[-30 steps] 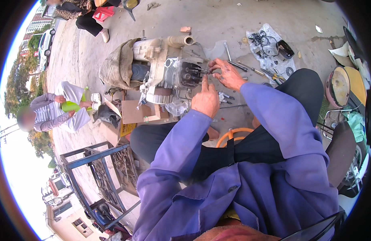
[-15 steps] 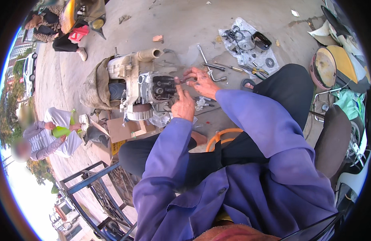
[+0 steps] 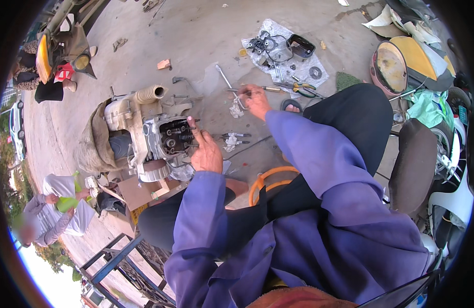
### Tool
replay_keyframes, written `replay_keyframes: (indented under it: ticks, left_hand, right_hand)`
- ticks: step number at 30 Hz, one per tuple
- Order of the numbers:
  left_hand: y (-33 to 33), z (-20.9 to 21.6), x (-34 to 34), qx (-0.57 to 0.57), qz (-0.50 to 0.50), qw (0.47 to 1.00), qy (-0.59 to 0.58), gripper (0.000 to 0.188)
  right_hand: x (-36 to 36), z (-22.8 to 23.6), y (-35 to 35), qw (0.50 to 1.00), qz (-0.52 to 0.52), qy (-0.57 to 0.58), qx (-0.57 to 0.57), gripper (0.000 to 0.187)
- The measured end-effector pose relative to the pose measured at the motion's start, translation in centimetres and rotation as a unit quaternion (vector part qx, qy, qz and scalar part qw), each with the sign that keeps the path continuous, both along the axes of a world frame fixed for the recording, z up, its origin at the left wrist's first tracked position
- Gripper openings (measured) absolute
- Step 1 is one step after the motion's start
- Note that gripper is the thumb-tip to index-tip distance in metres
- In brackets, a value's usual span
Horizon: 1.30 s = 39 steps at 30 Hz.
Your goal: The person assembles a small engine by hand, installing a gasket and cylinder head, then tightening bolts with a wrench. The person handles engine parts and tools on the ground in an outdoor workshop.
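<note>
My left hand (image 3: pixel 207 154) is at the exposed side of a small engine (image 3: pixel 155 134), index finger stretched along its rim and the other fingers partly bent. It holds nothing that I can see. Inside the open head, springs and valve parts (image 3: pixel 176 137) show dark and oily. To the right, my right hand (image 3: pixel 255 102) is low over the ground at a dark rod-shaped tool and a long bent metal wrench (image 3: pixel 224 77). Its fingers are curled and smeared, so their grip on either tool is unclear. A crumpled scrap of plastic (image 3: pixel 237 109) lies just below that hand.
Pliers (image 3: pixel 301 88) and a screwdriver (image 3: pixel 271 89) lie past my right hand. Beyond is a plastic sheet (image 3: pixel 322 77) with engine parts. A cardboard box (image 3: pixel 139 191) and an orange ring (image 3: pixel 257 189) are nearby. Another person (image 3: pixel 57 205) sits at left; scooter parts (image 3: pixel 416 164) crowd the right.
My right hand has left the engine's face and moved right to the tools on the ground. The left index finger stays at the engine. The whole view has shifted, uncovering more of the head.
</note>
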<state>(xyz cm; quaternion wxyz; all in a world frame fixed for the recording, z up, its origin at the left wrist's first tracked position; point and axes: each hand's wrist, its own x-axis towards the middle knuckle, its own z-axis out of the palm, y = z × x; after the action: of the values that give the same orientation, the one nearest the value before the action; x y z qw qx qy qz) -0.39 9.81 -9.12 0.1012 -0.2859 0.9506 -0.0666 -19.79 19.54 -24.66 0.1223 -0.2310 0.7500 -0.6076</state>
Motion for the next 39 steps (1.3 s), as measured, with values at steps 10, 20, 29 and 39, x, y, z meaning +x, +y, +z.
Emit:
replay_keyframes:
  ticks: [10, 20, 29, 39]
  left_hand:
    - [0.2, 0.8, 0.3, 0.020, 0.011, 1.000, -0.017, 0.030]
    - [0.0, 0.2, 1.4, -0.015, -0.014, 0.999, 0.031, 0.032]
    - [0.1, 1.3, 1.2, -0.013, -0.011, 0.999, -0.030, 0.035]
    - [0.7, 1.6, -0.5, -0.005, -0.015, 1.000, 0.014, 0.032]
  right_hand:
    - [-7.8, -7.6, 7.8, 0.926, -0.205, 0.008, 0.316, 0.012]
    - [-10.5, -10.7, 4.5, 0.866, -0.129, -0.010, 0.484, 0.028]
    - [-10.9, -9.5, 4.9, 0.859, -0.042, 0.139, 0.491, 0.029]
    - [-14.2, -12.0, 10.8, 0.895, -0.194, 0.050, 0.398, 0.031]
